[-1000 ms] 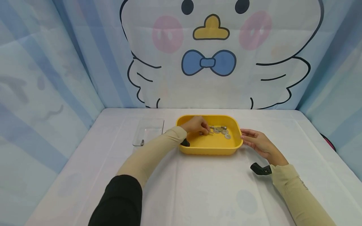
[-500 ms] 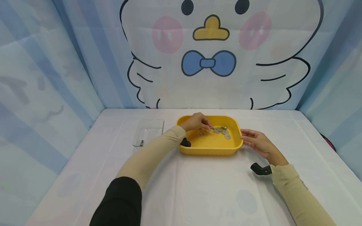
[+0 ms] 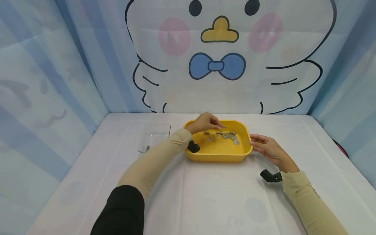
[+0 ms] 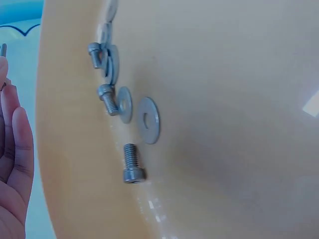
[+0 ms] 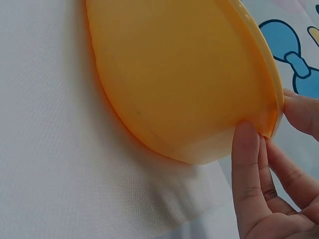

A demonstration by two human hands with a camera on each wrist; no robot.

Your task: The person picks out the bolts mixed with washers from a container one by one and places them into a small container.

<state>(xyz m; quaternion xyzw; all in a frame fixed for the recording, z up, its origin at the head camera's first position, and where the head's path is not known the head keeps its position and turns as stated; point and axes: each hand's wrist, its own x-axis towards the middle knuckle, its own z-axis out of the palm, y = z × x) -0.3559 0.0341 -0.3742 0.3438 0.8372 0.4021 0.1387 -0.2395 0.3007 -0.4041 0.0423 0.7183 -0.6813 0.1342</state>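
A yellow tray stands on the white-covered table. Over its back left part, my left hand pinches a thin grey metal piece at the fingertips; I cannot tell whether it is a washer seen edge-on. Beneath that hand, several socket-head screws and flat washers lie along one side of the tray floor. My right hand rests with its fairly straight fingertips against the outside of the tray's right rim, the thumb along the outer wall.
Left of the yellow tray sits a clear plastic tray, partly hidden by the left sleeve. One screw is at its front edge. Cartoon-printed cloth closes off the back, with more cloth at both sides.
My left hand has moved up and toward the back of the yellow tray, the thin metal piece at its fingertips, uncovering screws and washers below. The right hand stays put.
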